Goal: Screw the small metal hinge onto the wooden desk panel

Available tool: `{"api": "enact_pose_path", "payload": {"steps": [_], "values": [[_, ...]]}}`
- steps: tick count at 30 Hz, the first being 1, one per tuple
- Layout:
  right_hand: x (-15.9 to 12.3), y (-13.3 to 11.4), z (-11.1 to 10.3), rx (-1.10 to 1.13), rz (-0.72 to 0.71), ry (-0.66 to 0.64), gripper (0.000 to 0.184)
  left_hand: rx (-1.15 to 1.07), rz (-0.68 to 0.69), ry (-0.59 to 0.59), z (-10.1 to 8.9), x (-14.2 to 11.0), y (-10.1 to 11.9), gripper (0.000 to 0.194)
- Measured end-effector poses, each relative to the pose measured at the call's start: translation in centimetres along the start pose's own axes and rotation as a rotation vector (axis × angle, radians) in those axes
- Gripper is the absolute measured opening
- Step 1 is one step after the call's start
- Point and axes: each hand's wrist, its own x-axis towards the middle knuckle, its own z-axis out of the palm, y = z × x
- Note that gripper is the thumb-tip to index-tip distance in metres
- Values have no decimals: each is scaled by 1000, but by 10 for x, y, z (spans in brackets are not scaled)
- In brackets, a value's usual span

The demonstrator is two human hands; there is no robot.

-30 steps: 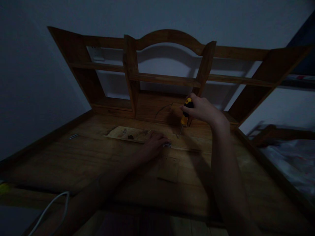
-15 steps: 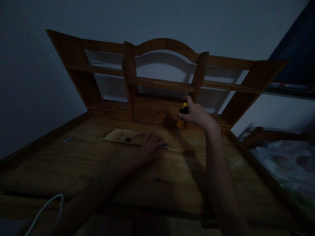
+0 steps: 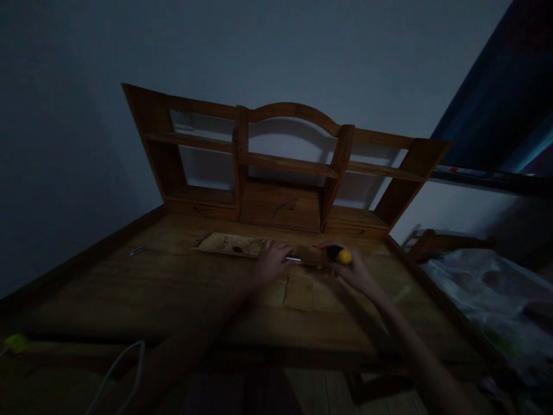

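A yellow-and-black screwdriver is gripped in my right hand. Its handle end points toward me, and the shaft is too blurred and dark to make out clearly. My left hand rests on a narrow wooden board with a rough, dark-stained patch. Under its fingertips a small shiny metal strip sticks out to the right, held against the board. Both hands are low over the wooden desktop, the right one a little to the right of the metal strip.
Another small metal piece lies on the left of the desktop. A wooden shelf unit stands along the back against the wall. A white cable loops at the front left. Translucent plastic covers something at the right.
My right hand has lowered and tipped the screwdriver from near upright to handle toward me. The left hand stays on the board with the metal strip. The view has shifted and tilted.
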Motion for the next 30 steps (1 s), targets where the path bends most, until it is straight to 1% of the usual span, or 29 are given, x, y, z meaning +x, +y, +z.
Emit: {"api": "enact_pose_path", "payload": {"steps": [2, 3, 5, 7, 9, 10, 14, 17, 20, 24, 26, 30], "values": [[-37, -1, 11, 28, -49, 70, 24, -8, 15, 0, 2, 0, -3, 24], [-53, 0, 18, 33, -68, 80, 23, -12, 24, -3, 3, 0, -5, 25], [-78, 7, 30, 12, 17, 50, 28, -30, 41, -14, 5, 1, -11, 29], [-93, 17, 42, -90, 51, -25, 35, -60, 43, -29, 6, 2, -18, 33], [-97, 26, 51, -195, 86, -55, 48, -84, 31, -32, 6, 4, -24, 34], [-96, 31, 54, -224, 96, -78, 53, -92, 25, -30, 6, 5, -26, 33], [-79, 46, 61, -189, 88, -93, 50, -108, 14, -45, 3, 8, -31, 32], [-64, 53, 62, -160, 52, -35, 54, -110, 13, -56, -1, 8, -30, 33], [-53, 57, 63, -109, 30, -6, 52, -103, 24, -48, -2, 8, -30, 30], [-43, 61, 67, -6, -24, -3, 50, -109, 30, -49, 1, 9, -32, 25], [-39, 63, 68, 29, -43, -22, 51, -115, 22, -47, 2, 10, -32, 24], [-35, 63, 67, 0, -39, -73, 48, -136, 16, -30, 0, 10, -30, 22]]}}
